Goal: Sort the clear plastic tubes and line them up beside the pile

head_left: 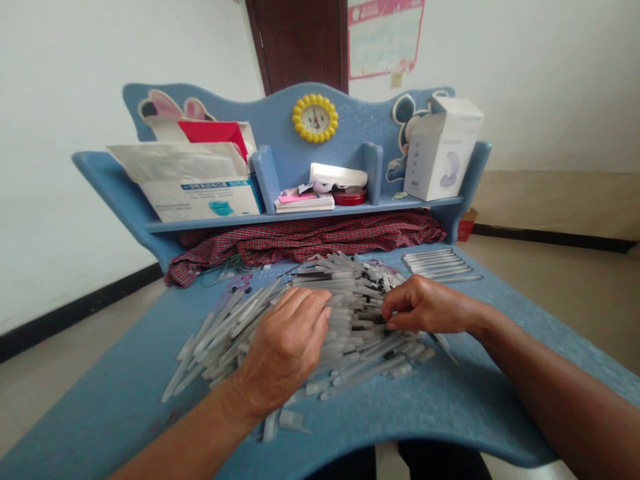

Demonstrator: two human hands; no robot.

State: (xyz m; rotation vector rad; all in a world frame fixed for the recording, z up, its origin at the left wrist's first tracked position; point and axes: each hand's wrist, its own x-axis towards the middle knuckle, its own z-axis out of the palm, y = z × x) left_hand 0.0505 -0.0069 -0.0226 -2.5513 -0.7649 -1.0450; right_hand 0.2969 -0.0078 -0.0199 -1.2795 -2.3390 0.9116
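Observation:
A big heap of translucent white pen barrels and caps (345,333), mixed with dark pieces, covers the middle of the blue desk. Over the left part of this heap is my left hand (287,347), its fingers curled and thumb drawn in; what it holds, if anything, is hidden. My right hand (425,307) is at the heap's right side, thumb and index finger pinched together beside small black pen pieces (377,319). Whether one of those pieces is between the fingertips I cannot make out. Several slim pens (440,265) lie in a neat row at the right rear.
A crumpled red checked cloth (310,239) lies along the back under the shelf (215,225). On the shelf are a mask box (200,193), papers, a red round case (349,196) and a white box (443,153). Loose caps (293,420) lie near the desk's curved front edge.

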